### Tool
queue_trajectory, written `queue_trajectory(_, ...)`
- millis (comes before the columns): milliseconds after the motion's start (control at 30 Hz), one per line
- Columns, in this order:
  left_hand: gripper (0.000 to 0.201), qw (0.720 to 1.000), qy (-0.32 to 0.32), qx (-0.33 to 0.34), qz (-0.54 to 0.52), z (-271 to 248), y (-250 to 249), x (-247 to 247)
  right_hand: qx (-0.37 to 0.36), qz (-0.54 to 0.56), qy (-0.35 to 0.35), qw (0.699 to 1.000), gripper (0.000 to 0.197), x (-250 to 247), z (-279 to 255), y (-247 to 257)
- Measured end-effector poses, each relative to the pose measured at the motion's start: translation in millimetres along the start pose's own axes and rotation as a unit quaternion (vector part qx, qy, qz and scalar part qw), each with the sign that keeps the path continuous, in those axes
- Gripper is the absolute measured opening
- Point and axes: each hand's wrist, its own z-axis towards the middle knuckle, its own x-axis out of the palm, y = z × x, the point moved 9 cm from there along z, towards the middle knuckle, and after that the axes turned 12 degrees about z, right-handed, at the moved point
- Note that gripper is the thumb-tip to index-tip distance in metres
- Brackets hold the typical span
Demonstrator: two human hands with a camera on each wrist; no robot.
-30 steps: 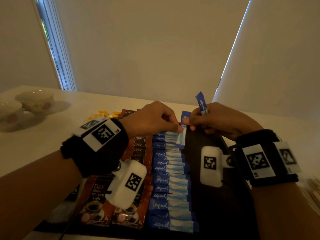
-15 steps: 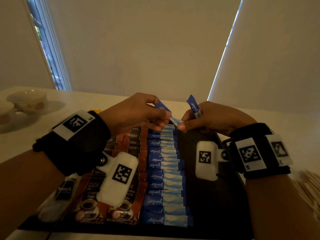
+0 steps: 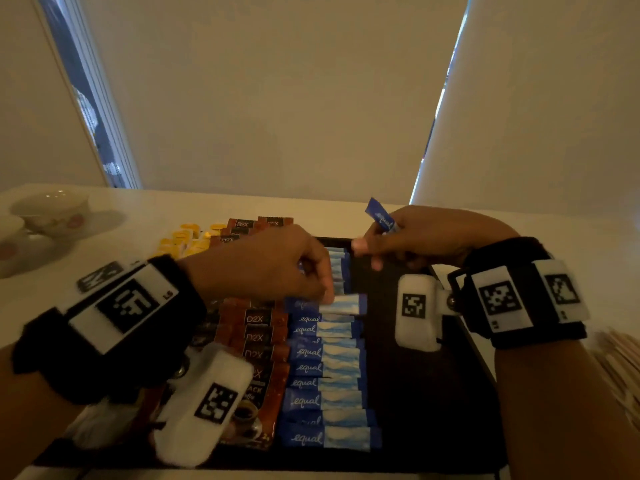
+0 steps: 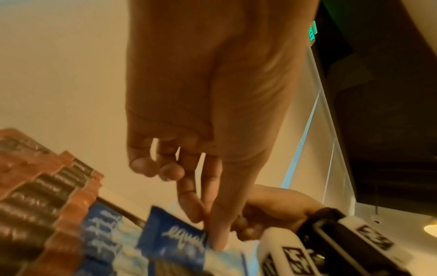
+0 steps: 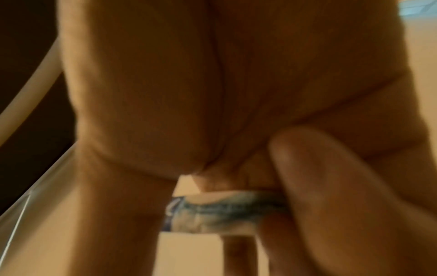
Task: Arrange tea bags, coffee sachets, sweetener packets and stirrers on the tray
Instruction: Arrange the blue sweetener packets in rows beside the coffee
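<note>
A dark tray (image 3: 433, 393) holds a column of blue sweetener packets (image 3: 325, 382) and, to their left, a column of brown coffee sachets (image 3: 256, 337). My left hand (image 3: 322, 289) pinches one blue sweetener packet (image 3: 343, 304) (image 4: 175, 240) low over the upper part of the blue column. My right hand (image 3: 367, 251) hovers above the tray's far end and grips another blue sweetener packet (image 3: 381, 216) (image 5: 212, 212), whose end sticks up past the fingers.
Yellow tea bags (image 3: 183, 237) lie on the white table (image 3: 104, 271) beyond the tray's left side. Cups on saucers (image 3: 48, 213) stand at the far left. Wooden stirrers (image 3: 620, 362) lie at the right edge. The tray's right half is bare.
My left hand took a sweetener packet from between the two hands and carried it down toward me onto the blue column. My right hand stayed put with its packet.
</note>
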Motion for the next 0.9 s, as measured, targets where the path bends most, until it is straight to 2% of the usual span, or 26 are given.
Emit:
queue_trajectory(100, 0.004, 0.996, 0.082, 0.027, 0.000, -10.2, -12.5, 32.4, 0.025, 0.050, -0.055, 0.997, 0.026, -15.5, -1.2, -8.2)
queue_trajectory(200, 0.008, 0.992, 0.125, 0.025, -0.001, -11.9, -16.5, 54.3, 0.043, 0.083, -0.071, 0.993, 0.022, -14.2, -2.4, -10.1)
queue_trajectory(367, 0.005, 0.989, 0.144, 0.014, 0.017, -9.7, -14.9, 65.2, 0.045, 0.113, -0.070, 0.990, 0.014, -8.4, -0.3, -7.6)
queue_trajectory(600, 0.011, 0.988, 0.151, -0.011, 0.029, -11.0, -10.8, 62.4, 0.060, 0.183, -0.066, 0.979, 0.007, -6.7, -1.1, -11.5)
queue_trajectory(667, 0.009, 0.993, 0.110, -0.023, 0.039, -8.6, -9.3, 44.4, 0.058, 0.166, -0.050, 0.983, 0.009, -4.9, 0.4, -11.7)
queue_trajectory(733, 0.009, 0.998, 0.032, -0.057, 0.010, -3.9, -3.1, 14.5, 0.058, 0.123, -0.033, 0.990, 0.009, -3.8, 0.6, -10.3)
queue_trajectory(833, 0.014, 0.989, -0.100, -0.088, -0.057, -1.6, 4.1, -28.7, 0.043, 0.102, -0.025, 0.994, 0.011, -6.5, -2.5, -7.5)
queue_trajectory(900, 0.021, 0.984, -0.144, -0.084, -0.065, -0.6, 5.1, -42.7, 0.021, 0.081, -0.015, 0.996, 0.013, -7.6, -6.2, -3.6)
